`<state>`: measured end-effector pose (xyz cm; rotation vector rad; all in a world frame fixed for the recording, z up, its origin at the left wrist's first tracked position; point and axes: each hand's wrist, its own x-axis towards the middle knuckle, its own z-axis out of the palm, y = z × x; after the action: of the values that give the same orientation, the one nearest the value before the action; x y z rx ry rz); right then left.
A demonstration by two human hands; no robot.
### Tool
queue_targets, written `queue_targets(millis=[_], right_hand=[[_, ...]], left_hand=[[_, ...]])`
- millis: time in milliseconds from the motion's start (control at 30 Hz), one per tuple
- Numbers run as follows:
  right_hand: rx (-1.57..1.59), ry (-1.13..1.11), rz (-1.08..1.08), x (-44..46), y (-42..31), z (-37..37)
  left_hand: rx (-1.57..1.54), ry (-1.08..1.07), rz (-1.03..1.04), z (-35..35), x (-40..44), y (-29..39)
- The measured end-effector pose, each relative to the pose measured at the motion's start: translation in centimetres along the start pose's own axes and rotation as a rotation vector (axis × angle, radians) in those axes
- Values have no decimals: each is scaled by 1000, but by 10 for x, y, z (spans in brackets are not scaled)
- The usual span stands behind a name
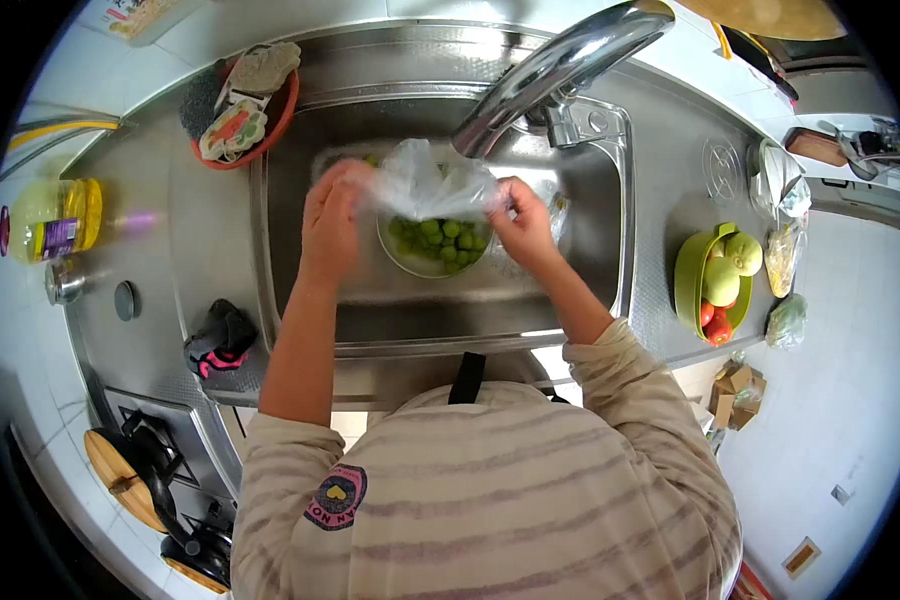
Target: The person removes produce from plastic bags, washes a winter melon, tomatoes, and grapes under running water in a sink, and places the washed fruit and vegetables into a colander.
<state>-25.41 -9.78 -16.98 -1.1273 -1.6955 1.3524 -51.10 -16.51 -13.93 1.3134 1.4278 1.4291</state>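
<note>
Bag [425,190], clear plastic, spans both hands; the left hand [338,215], blurred, has its grip on the nine-o'clock side; the right hand's [525,222] grip pinches the three-o'clock side; toward six o'clock, green produce [452,238] fills a bowl [428,276] inside the sink [570,285].

A grey metal counter [155,255] is carrying a round orange-red bowl [289,112], a dark disc [126,300] and a crumpled grey-and-pink cloth [221,338]; right of its steel sink [450,308], a lime-green oval basket [688,275] is resting.

Plastic bag [428,182] between both hands [428,205]
</note>
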Motion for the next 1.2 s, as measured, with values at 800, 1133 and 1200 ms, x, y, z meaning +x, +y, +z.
queue_targets(millis=[800, 1133, 1200], right_hand=[[-66, 193, 379, -16, 79, 23], [-64, -9, 355, -32, 100, 22], [67, -18, 312, -40, 88, 15]], left_hand=[[500, -492, -21, 84, -33, -67], [445, -296, 52, 86, -46, -41], [602, -115, 20, 75, -33, -44]])
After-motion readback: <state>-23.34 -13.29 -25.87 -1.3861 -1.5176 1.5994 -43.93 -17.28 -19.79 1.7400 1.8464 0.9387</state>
